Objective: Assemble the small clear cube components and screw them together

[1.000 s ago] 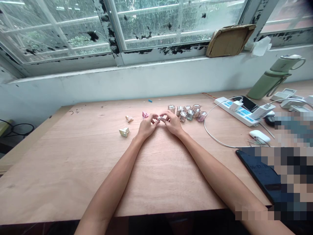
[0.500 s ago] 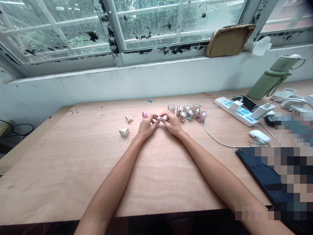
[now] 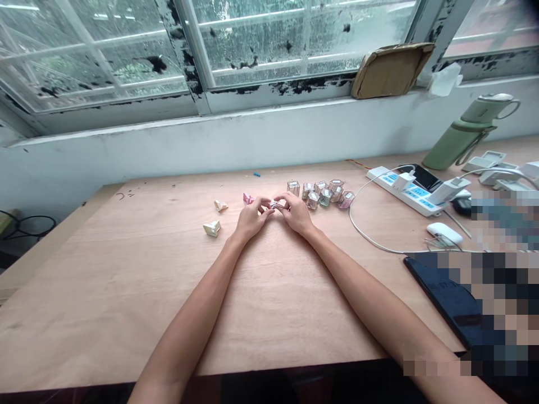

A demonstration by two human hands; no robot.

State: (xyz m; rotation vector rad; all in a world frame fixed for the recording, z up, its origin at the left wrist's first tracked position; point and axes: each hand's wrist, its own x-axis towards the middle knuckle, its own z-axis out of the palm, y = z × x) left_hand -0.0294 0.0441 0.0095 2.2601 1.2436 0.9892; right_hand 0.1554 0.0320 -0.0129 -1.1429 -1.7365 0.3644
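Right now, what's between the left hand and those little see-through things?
The head view shows the right hand there, between the left hand and the see-through things, plus a small object that both hands hold.

Tiny silvery obj. point(image 3: 273, 205) btwn L hand point(image 3: 253, 216) & R hand point(image 3: 297, 212) part hid, can't ID; black flat-screen device point(image 3: 442, 297) pixelated on R.

A pale pinkish-brown wooden table point(image 3: 126, 297) carries a small cream-yellow angular piece point(image 3: 211, 228) left of centre, a small peach angular piece point(image 3: 220, 206) just beyond it and a small pink angular piece point(image 3: 248, 198) farther right. Toward the far side sits a cluster of clear, tinted hexagonal containers point(image 3: 325, 196). Right of these lie a long white power strip point(image 3: 385, 179) and, nearer, a dark flat-screened device point(image 3: 438, 297).
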